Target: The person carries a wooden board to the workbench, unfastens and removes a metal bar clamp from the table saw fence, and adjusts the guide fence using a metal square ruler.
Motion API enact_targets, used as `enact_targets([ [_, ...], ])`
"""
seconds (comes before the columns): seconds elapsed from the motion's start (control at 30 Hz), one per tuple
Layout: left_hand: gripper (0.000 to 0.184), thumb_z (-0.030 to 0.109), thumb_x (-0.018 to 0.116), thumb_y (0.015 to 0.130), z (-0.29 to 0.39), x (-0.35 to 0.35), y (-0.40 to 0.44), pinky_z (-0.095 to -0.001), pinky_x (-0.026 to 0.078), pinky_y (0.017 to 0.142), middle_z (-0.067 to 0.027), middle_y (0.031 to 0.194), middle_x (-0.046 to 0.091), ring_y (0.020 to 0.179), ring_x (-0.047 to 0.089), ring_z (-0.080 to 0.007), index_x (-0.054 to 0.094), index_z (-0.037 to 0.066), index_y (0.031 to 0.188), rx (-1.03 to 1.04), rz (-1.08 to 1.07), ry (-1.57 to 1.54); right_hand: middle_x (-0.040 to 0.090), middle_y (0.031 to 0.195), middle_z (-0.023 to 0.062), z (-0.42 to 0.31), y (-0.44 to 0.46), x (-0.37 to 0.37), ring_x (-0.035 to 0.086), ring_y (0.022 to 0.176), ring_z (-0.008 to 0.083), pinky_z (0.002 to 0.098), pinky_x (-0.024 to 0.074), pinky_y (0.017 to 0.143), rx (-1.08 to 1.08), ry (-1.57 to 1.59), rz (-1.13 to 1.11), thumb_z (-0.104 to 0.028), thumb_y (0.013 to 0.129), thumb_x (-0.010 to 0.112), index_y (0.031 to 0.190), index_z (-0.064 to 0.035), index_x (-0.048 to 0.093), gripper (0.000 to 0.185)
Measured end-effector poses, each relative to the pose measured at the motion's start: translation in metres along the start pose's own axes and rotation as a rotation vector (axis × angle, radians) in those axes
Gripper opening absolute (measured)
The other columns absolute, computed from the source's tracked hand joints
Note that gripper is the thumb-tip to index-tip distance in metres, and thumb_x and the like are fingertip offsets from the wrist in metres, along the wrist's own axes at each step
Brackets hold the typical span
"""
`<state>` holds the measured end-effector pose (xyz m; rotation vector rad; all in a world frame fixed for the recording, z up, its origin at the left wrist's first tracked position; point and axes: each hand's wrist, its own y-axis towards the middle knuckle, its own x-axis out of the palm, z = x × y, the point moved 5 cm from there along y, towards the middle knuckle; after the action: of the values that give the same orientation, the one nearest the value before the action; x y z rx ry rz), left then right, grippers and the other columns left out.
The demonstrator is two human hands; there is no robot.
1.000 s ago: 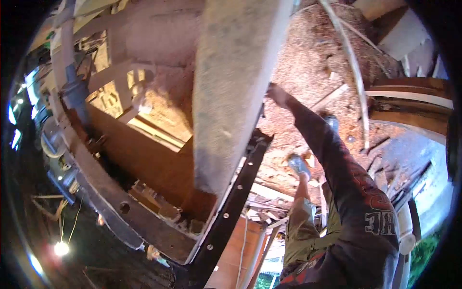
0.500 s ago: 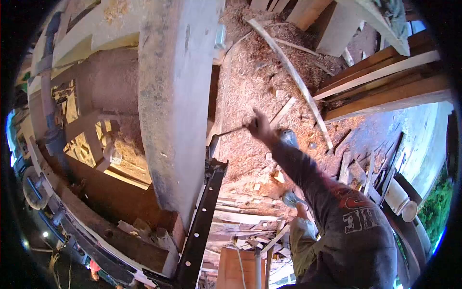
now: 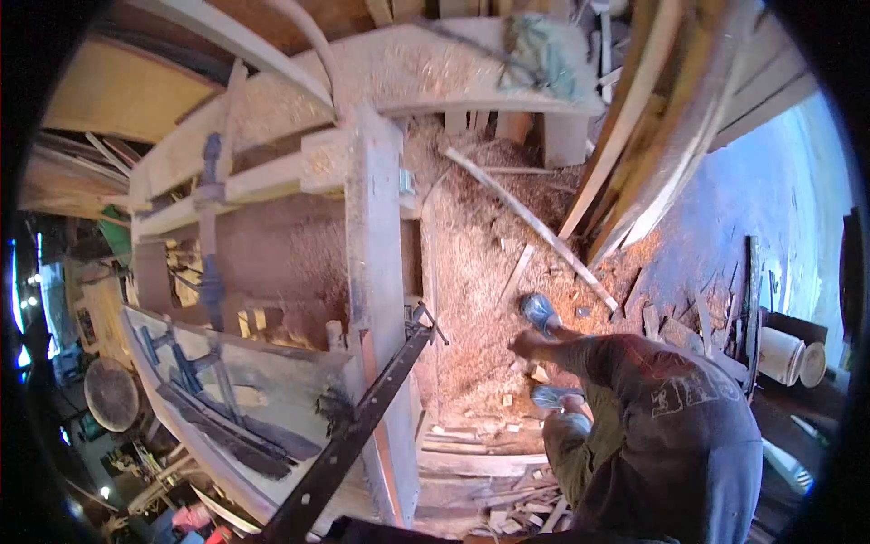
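Clamp lay across the beam, screw end past its edge, tightness unclear; right hand was off it (blurred, couldn't tell grip), left hand unseen

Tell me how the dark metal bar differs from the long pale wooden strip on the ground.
The dark metal bar has a row of pale spots along it; the pale wooden strip shows none. The bar crosses a pale beam, while the strip lies on the wood shavings. Both are long and narrow.
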<state>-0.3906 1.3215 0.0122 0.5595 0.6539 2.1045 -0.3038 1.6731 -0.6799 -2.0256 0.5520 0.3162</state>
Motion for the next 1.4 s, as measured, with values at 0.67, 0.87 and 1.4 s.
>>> enact_targets([
  [0.67,0.028,0.003,0.075,0.081,0.021,0.086,-0.094,-0.0243,0.042,0.066,-0.0008,0.086,0.053,0.072,0.049,-0.0113,0.059,0.003,0.104,-0.353,0.004,-0.143,0.069,0.09,0.0297,-0.614,-0.557,-0.407,0.069,0.09,0.0441,0.0529,0.054,0.081,-1.327,0.572,0.657,-0.049,0.089,0.071,0.101,0.0034,0.065,0.054],
  [0.87,0.029,0.004,0.077,0.08,-0.029,0.167,-0.105,-0.0254,0.043,0.07,-0.0008,0.086,0.054,0.075,0.05,-0.012,0.059,0.001,0.102,-0.274,-0.149,-0.141,0.068,0.076,0.0263,-0.485,-0.606,-0.433,0.067,0.067,0.0413,0.0518,0.0524,0.064,-1.372,0.62,0.886,-0.036,0.096,0.065,0.093,0.0017,0.069,0.038],
  [1.4,0.048,0.023,0.077,0.084,-0.304,0.414,-0.227,-0.0365,0.048,0.09,-0.0122,0.111,0.065,0.103,0.061,-0.0195,0.058,-0.002,0.12,-0.527,-0.622,-0.067,0.066,0.076,0.0201,-0.223,-0.366,-0.605,0.066,0.071,0.0276,0.0447,0.0517,0.07,-0.69,0.63,1.039,-0.037,0.098,0.064,0.111,-0.005,0.071,0.035],
])
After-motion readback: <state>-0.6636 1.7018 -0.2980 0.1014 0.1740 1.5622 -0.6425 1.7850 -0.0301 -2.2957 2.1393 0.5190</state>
